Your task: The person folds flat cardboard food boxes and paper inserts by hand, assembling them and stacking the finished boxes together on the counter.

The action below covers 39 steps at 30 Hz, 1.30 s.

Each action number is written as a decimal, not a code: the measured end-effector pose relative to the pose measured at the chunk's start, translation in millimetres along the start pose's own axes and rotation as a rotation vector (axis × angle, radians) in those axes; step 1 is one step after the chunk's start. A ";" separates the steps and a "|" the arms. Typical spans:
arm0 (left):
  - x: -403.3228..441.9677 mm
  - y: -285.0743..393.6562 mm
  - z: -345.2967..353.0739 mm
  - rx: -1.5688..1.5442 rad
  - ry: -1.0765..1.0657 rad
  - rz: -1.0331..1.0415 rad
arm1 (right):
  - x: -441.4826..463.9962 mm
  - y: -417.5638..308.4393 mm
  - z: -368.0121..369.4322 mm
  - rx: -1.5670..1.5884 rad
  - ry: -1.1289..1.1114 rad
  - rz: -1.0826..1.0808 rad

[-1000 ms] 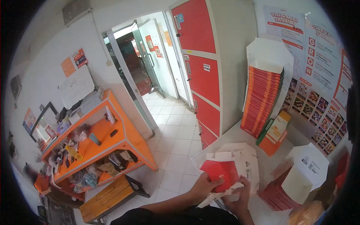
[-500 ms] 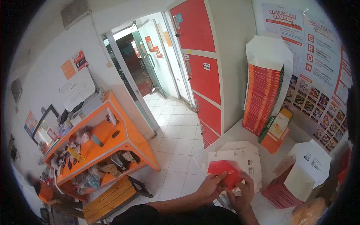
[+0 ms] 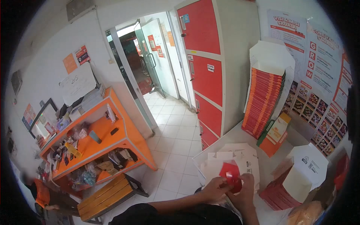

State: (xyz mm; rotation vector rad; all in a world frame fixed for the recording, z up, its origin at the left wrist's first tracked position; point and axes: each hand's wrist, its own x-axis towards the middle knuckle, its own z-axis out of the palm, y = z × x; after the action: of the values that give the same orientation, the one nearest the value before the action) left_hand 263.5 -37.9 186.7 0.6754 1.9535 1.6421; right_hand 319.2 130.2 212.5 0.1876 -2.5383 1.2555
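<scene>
A red card piece (image 3: 230,170), apparently part of a paper food box, is held up in front of me and looks partly folded. My left hand (image 3: 216,188) pinches its lower left side. My right hand (image 3: 245,187) has its fingers closed on the right edge of the same piece. Beneath and behind it, flat white cartons (image 3: 250,154) lie in a pile on the white table (image 3: 225,139). Just right of my right hand stands a nested stack of red-sided boxes (image 3: 280,191) with white insides.
A taller stack of nested boxes (image 3: 263,101) leans at the table's back, beside an orange and green carton (image 3: 275,133). Red lockers (image 3: 210,77) stand behind. To the left are an orange shelf desk (image 3: 131,137), a wooden bench (image 3: 107,197) and a person (image 3: 41,193).
The red card piece has turned and looks narrower than before. Both hands have shifted slightly, still gripping it. The camera view has tilted a little.
</scene>
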 end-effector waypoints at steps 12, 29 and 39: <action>-45.5 19.7 -30.2 0.220 -0.147 -0.205 | -26.2 6.5 -21.7 0.106 -0.180 0.052; -43.6 103.7 -3.9 0.870 -0.408 1.111 | -33.4 54.4 -102.3 -0.292 -0.256 0.336; 92.5 118.1 39.5 0.580 0.098 1.354 | -53.5 32.7 -253.1 -0.278 0.727 0.402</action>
State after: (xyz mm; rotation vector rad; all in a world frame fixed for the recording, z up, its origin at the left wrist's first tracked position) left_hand 226.2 69.8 292.1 2.5805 2.1269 1.6326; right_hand 414.9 349.9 315.2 -0.7368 -2.0991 0.8449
